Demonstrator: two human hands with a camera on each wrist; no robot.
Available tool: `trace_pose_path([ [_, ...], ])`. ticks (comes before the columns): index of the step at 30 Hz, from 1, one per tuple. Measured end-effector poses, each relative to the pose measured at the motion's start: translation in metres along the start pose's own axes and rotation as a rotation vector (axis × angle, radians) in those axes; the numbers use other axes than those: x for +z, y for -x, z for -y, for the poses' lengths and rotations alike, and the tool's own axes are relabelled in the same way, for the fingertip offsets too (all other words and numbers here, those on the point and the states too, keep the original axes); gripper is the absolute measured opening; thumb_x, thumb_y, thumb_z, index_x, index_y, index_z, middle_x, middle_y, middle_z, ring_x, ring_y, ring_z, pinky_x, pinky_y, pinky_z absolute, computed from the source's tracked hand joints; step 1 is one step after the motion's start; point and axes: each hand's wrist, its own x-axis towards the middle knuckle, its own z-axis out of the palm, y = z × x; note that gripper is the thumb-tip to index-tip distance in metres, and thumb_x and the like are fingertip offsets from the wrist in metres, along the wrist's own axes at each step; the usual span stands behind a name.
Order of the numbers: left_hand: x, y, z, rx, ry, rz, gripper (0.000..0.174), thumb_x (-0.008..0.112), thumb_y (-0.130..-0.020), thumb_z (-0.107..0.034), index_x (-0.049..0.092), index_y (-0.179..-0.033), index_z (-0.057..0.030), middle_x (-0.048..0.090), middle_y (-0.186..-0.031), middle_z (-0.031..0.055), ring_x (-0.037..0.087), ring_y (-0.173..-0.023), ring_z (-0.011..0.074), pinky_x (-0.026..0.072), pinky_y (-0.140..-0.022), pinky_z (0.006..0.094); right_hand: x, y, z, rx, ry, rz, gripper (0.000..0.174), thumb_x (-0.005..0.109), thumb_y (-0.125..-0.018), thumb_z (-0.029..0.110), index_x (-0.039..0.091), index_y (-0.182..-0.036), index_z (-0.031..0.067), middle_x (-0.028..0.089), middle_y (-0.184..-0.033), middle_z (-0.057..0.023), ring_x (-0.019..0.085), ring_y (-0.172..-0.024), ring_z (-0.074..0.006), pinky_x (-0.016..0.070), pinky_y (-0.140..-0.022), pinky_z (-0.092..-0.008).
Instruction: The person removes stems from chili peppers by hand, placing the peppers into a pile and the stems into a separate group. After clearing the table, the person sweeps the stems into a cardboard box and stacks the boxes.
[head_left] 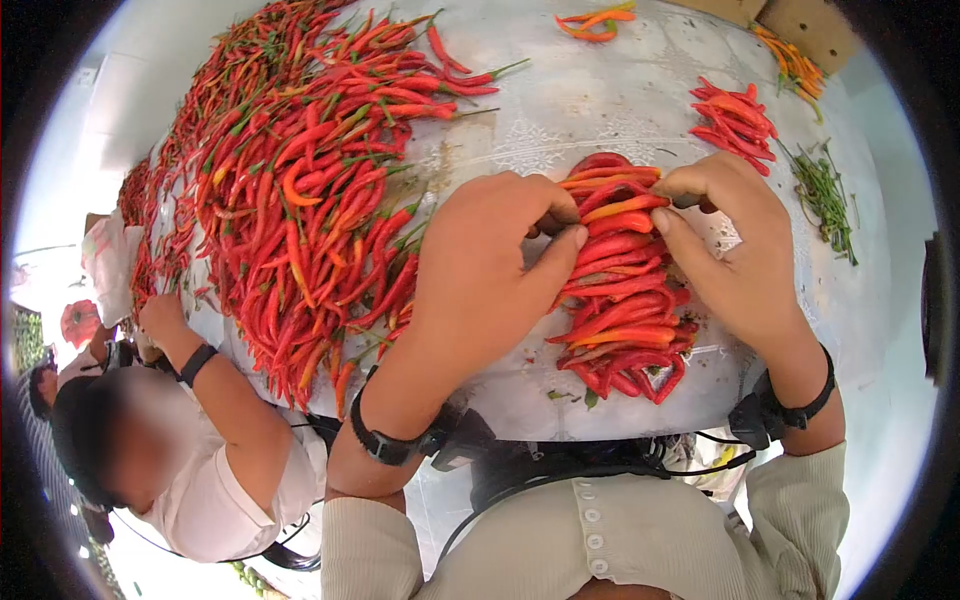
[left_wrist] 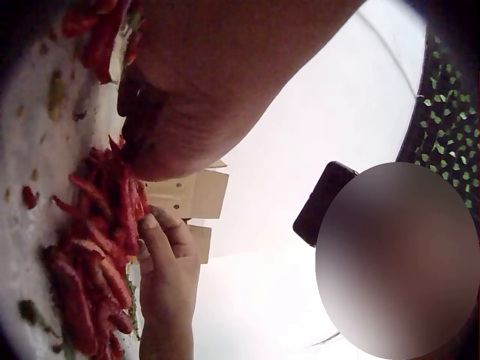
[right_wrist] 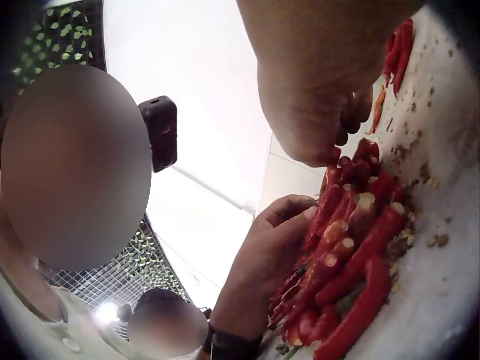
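A row of red and orange chili peppers (head_left: 625, 290) without stems lies stacked crosswise in front of me. Over its far end, my left hand (head_left: 490, 265) and right hand (head_left: 735, 240) face each other. Between them is an orange-red chili pepper (head_left: 618, 207), its left end pinched by the left thumb and fingers, its right end by the right ones. In the right wrist view, the cut ends of the stacked peppers (right_wrist: 360, 225) point toward the camera, and the left hand (right_wrist: 262, 251) is at their far side. My left palm is hidden in the head view.
A large heap of stemmed red chilies (head_left: 310, 200) covers the table's left. Small piles of red peppers (head_left: 735, 125), orange peppers (head_left: 600, 20) and green stems (head_left: 825, 195) lie beyond. A cardboard box (head_left: 815, 35) stands at the back right. Another person (head_left: 220, 440) reaches in at left.
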Motion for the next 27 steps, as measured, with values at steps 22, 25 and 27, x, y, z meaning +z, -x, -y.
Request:
trace_pose_path([
  [22, -0.065, 0.007, 0.023, -0.298, -0.9, -0.011, 0.025, 0.082, -0.067, -0.019, 0.076, -0.091, -0.0173, 0.059, -0.095, 0.0056, 0.056, -0.099, 0.028, 0.045, -0.084, 0.0472, -0.005, 0.001, -0.002, -0.039, -0.1, -0.18, 0.011, 0.069, -0.082, 0.005, 0.066, -0.092, 0.0033, 0.061, -0.082, -0.0104, 0.061, -0.077, -0.0241, 0.0479, -0.069, -0.0326],
  [25, -0.063, 0.007, 0.022, -0.276, -0.916, -0.019, 0.024, 0.082, -0.067, -0.019, 0.076, -0.09, -0.0172, 0.059, -0.095, 0.0049, 0.056, -0.099, 0.0276, 0.0445, -0.085, 0.0467, -0.006, 0.001, -0.001, -0.062, -0.093, -0.192, 0.011, 0.069, -0.081, 0.006, 0.066, -0.092, 0.0033, 0.062, -0.082, -0.0113, 0.062, -0.077, -0.0264, 0.048, -0.07, -0.0344],
  [27, -0.061, 0.008, 0.022, -0.266, -0.934, -0.044, 0.022, 0.082, -0.068, -0.018, 0.076, -0.089, -0.0161, 0.059, -0.095, 0.0046, 0.056, -0.099, 0.0274, 0.044, -0.085, 0.0466, -0.006, 0.0, -0.002, -0.085, -0.074, -0.212, 0.011, 0.069, -0.081, 0.006, 0.066, -0.091, 0.0032, 0.063, -0.082, -0.0115, 0.062, -0.077, -0.0273, 0.048, -0.07, -0.0351],
])
